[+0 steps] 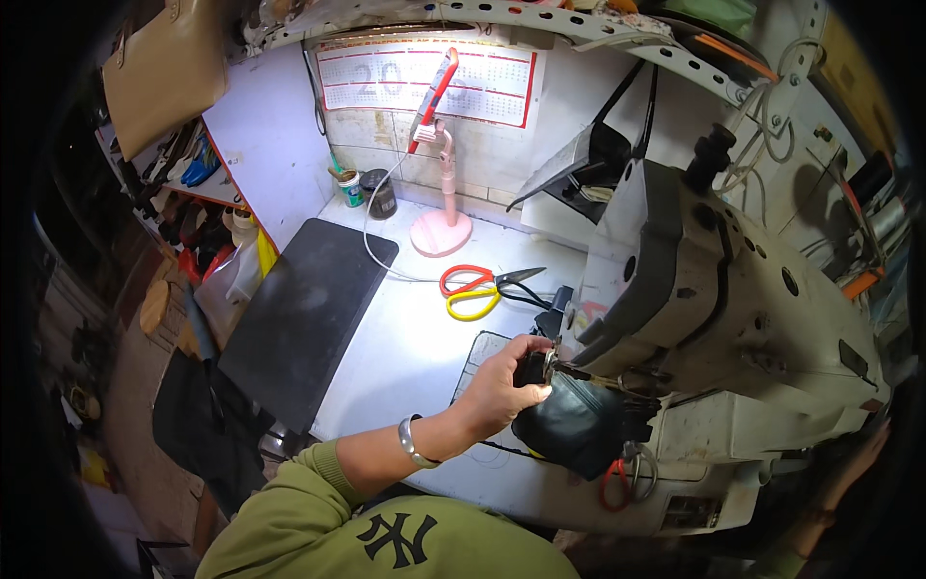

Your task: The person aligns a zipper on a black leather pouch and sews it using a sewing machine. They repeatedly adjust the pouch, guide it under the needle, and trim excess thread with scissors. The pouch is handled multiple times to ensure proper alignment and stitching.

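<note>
At centre of head view, left hand (497, 391) beside sewing machine (714, 280): thumb and forefinger bent around small metal part (550, 364), whether pinching cannot tell. Dark shiny piece (579, 427) just below, under machine head. Right hand (871, 452) dim at far right, fingers unclear. Beyond, on white table (371, 391): scissors (499, 281), pink lamp (449, 188).

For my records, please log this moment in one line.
left hand: sewing machine, needle end; right hand: beside machine; red-yellow scissors: on table
</note>
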A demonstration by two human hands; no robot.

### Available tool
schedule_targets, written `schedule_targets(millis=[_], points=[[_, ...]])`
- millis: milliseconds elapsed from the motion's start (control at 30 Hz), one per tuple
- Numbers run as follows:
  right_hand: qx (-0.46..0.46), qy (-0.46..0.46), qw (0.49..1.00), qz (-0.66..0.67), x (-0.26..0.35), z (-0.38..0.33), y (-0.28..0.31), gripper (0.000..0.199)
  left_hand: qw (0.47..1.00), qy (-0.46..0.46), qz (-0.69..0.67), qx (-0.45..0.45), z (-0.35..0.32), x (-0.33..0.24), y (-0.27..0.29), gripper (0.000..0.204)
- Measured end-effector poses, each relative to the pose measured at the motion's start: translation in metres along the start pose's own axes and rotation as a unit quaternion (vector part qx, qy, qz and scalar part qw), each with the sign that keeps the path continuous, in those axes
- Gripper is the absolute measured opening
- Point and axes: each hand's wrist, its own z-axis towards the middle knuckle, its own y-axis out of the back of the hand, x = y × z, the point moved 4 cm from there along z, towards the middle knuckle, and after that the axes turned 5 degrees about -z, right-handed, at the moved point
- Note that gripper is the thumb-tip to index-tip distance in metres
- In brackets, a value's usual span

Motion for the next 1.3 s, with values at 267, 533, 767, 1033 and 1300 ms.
schedule_targets(millis=[267,533,767,1033,1300], points=[[0.015,0.166,0.936,-0.310,-0.010,0.071,0.016,0.049,0.999,-0.030,0.026,-0.008,0.001,0.003,0.001,0.047],[-0.030,0.175,0.964,-0.196,0.021,-0.015,-0.001,0.052,0.997,-0.007,0.074,-0.011,0.000,-0.002,0.001,0.047],[-0.054,0.137,0.950,-0.275,-0.014,0.053,0.025,0.049,1.000,-0.010,0.019,-0.014,0.000,-0.002,-0.001,0.046],[-0.090,0.253,0.896,-0.353,-0.014,-0.013,0.009,0.049,0.999,0.009,0.024,-0.023,-0.002,-0.002,-0.001,0.045],[-0.100,-0.052,0.990,0.089,-0.016,-0.040,-0.006,0.060,0.999,-0.015,0.049,-0.018,-0.001,-0.001,0.001,0.044]])
